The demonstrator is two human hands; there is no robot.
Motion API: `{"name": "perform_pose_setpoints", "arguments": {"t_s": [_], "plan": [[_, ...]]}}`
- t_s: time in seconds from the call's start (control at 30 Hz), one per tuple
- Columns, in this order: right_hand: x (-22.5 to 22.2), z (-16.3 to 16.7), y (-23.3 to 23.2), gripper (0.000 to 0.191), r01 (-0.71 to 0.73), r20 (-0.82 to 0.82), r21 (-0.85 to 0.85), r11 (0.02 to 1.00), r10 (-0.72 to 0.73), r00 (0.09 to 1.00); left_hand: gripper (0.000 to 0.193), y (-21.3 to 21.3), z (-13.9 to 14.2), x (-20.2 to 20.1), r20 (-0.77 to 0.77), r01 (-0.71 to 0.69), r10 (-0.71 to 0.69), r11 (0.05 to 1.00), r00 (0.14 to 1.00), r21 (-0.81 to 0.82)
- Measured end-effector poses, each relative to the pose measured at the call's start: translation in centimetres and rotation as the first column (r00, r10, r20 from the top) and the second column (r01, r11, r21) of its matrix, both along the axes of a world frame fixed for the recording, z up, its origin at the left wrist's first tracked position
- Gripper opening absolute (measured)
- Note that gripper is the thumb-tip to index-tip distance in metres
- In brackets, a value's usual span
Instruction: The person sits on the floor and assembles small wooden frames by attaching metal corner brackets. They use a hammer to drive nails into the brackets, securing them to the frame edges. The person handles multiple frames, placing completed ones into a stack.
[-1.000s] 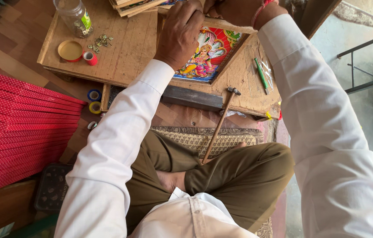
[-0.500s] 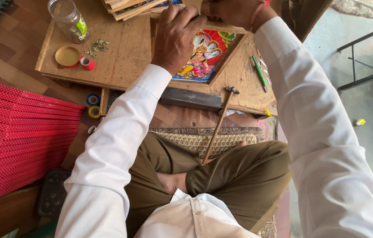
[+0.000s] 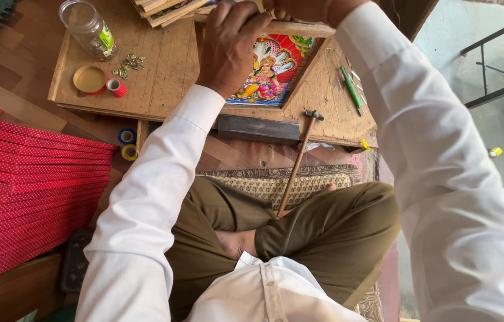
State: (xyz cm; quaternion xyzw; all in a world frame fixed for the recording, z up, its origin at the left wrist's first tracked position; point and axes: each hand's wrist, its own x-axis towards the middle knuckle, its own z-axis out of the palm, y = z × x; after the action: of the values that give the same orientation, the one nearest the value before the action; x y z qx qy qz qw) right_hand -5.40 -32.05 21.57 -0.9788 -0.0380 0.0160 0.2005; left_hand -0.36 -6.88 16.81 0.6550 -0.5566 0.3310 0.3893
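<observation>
A wooden frame [image 3: 299,28] with a bright, colourful picture [image 3: 267,71] in it lies on a low wooden work board [image 3: 156,77]. My left hand [image 3: 228,45] rests on the frame's left side, fingers curled over its top rail. At the top edge of the view, my right hand [image 3: 308,9] grips the same rail; most of it is cut off. A small hammer [image 3: 296,161] leans from my lap against the board's near edge.
A clear jar [image 3: 88,27], an orange lid [image 3: 89,79], a small red spool [image 3: 119,87] and loose metal bits sit on the board's left. A green pen [image 3: 350,89] lies at the right. Red strips [image 3: 25,191] are stacked left. A dark metal bar [image 3: 258,128] lies in front.
The view has shifted slightly; both hands stay on the frame, and the frame's top rail now shows under my fingers.
</observation>
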Motion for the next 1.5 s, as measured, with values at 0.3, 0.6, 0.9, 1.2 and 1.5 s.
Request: {"name": "perform_pose_setpoints", "arguments": {"t_s": [0.3,0.6,0.9,1.2,1.5], "plan": [[-4.2,-0.1,2.8,0.010,-0.011,0.371,-0.230,0.973,0.098,0.923,0.057,0.6,0.5,0.4,-0.199,0.129,-0.129,0.992,0.972,-0.013],[-4.2,-0.7,5.1,0.011,0.061,0.383,0.351,0.935,-0.202,0.902,0.024,1.0,1.7,0.1,-0.227,0.131,-0.116,0.990,0.967,0.052],[-5.4,-0.1,5.2,0.007,-0.033,0.451,0.535,0.844,-0.253,0.856,0.023,1.2,2.5,-0.2,-0.135,0.116,-0.111,0.993,0.985,0.036],[-16.3,-6.0,7.5,0.012,0.241,0.635,0.634,0.734,-0.673,0.378,0.015,-1.4,1.2,2.3,-0.215,0.034,-0.016,0.996,0.977,0.080],[-27.2,-28.8,15.1,0.046,0.513,-0.157,0.856,0.063,-0.914,0.374,0.027,0.7,-8.2,-1.6,0.025,0.021,-0.022,0.999,0.999,0.043]]}}
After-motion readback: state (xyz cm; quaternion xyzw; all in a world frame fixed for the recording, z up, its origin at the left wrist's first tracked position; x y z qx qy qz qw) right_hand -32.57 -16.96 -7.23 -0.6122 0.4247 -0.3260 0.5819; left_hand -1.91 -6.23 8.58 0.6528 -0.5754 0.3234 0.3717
